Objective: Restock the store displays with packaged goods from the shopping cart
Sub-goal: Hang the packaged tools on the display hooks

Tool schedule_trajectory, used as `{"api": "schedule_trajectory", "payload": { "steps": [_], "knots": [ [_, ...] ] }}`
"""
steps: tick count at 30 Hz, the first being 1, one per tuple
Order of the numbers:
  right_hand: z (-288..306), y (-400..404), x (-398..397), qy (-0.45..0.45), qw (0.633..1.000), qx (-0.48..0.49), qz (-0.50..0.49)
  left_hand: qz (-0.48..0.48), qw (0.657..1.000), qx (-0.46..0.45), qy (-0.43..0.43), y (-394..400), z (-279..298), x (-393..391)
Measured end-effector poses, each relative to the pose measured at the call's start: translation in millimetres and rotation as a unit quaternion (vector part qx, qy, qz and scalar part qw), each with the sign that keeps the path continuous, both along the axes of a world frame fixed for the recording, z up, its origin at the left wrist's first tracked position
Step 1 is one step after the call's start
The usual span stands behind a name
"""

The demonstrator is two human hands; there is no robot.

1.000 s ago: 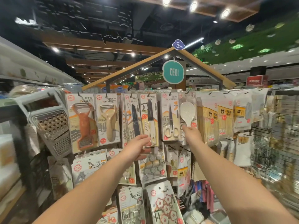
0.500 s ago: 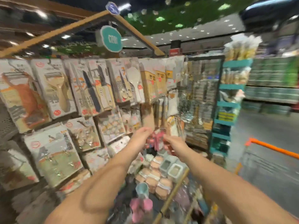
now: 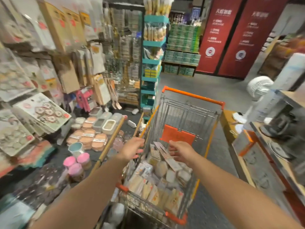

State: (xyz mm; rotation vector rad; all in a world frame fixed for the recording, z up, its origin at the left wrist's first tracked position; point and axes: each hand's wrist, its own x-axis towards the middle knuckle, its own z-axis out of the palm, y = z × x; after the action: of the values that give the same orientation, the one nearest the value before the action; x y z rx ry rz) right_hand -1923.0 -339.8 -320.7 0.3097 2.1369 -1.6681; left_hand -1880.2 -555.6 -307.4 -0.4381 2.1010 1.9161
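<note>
The store was dimly and warmly lit, with no lamp in view. Motion blur smeared the whole frame, worst on the hanging packages [image 3: 24,76] at left. Wide-angle distortion bent the edges, and the red banners [image 3: 231,35] leaned.

Both hands [image 3: 132,150] [image 3: 180,151] outstretched, fingers loosely spread

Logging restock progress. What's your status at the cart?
Both hands, left hand and right hand, open over shopping cart. Packaged goods inside, none gripped. Nothing blocking.

Head view, angled down, close over shopping cart [image 3: 189,103]
</note>
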Motion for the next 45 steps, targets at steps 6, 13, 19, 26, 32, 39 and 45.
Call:
{"api": "schedule_trajectory", "payload": {
  "steps": [6, 13, 19, 26, 32, 39, 45],
  "knots": [
    [-41, 61, 19, -0.083, 0.996, 0.043, -0.003, -0.017, 0.997, -0.018, -0.068, 54, -48, -1],
    [-97, 95, 9, -0.139, 0.987, 0.036, 0.068, 0.021, 0.987, -0.007, -0.159, 92, -109, 7],
    [-123, 100, -18, -0.192, 0.973, 0.024, 0.122, 0.078, 0.977, 0.009, -0.196, 100, -139, 9],
    [-157, 74, -69, -0.228, 0.966, 0.052, 0.108, 0.06, 0.969, 0.024, -0.237, 82, -181, -50],
    [-212, 55, -134, -0.254, 0.966, 0.047, 0.03, 0.05, 0.954, 0.065, -0.289, 63, -221, -133],
    [-285, 9, -202, -0.27, 0.961, 0.048, -0.031, 0.115, 0.931, 0.096, -0.333, 45, -256, -195],
    [-343, -17, -241, -0.258, 0.961, 0.079, -0.068, 0.158, 0.902, 0.159, -0.369, 34, -305, -197]
  ]
}}
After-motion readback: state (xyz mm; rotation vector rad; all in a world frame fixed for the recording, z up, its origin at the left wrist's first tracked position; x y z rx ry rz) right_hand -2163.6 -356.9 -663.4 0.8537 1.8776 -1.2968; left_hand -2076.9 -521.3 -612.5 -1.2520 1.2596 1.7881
